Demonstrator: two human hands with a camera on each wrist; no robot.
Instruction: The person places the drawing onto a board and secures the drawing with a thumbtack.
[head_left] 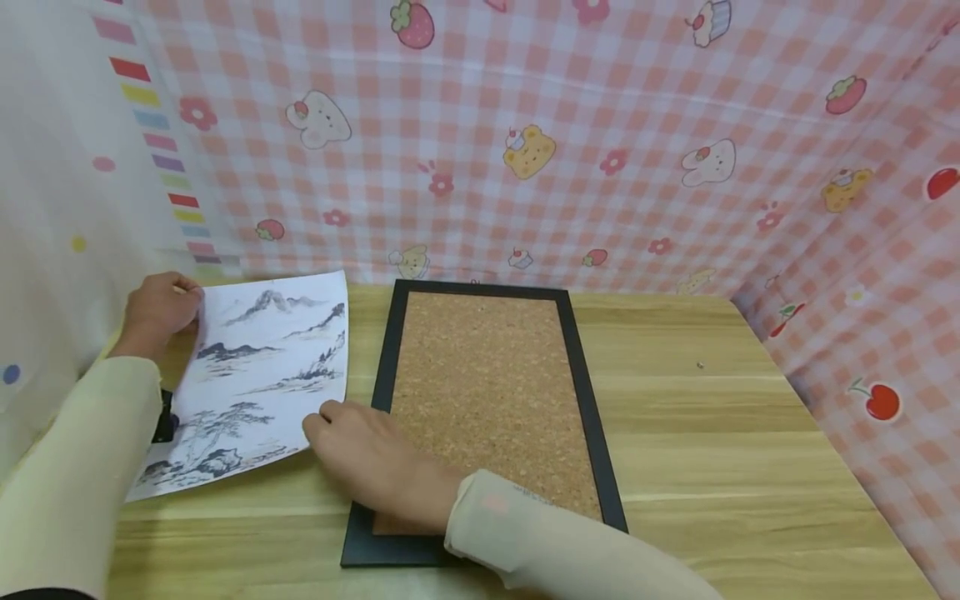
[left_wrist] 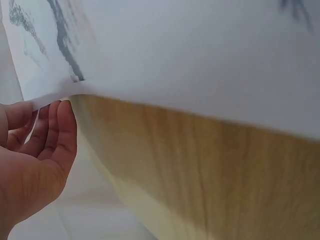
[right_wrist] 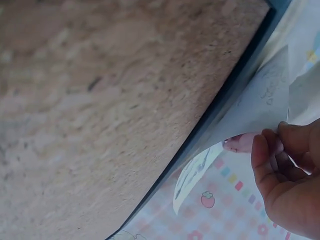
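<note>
A white sheet printed with ink mountains and trees (head_left: 251, 367) is held at the left of the table, its near edge lifted. My left hand (head_left: 161, 310) pinches its far left edge; the left wrist view shows the thumb and fingers of that hand (left_wrist: 40, 155) on the paper (left_wrist: 175, 65). With thumb and fingers, my right hand (head_left: 378, 458) pinches the lower right edge, over the left side of a black-framed cork board (head_left: 487, 375). In the right wrist view, that hand (right_wrist: 290, 175) grips the sheet (right_wrist: 255, 110) beside the board's dark frame (right_wrist: 200, 125).
A small black object (head_left: 165, 418) lies partly hidden by the left sleeve and the sheet. Checked pink cloth (head_left: 465, 108) hangs behind the wooden table (head_left: 720, 442) and along its right side, with whitish cloth (head_left: 52, 208) on the left.
</note>
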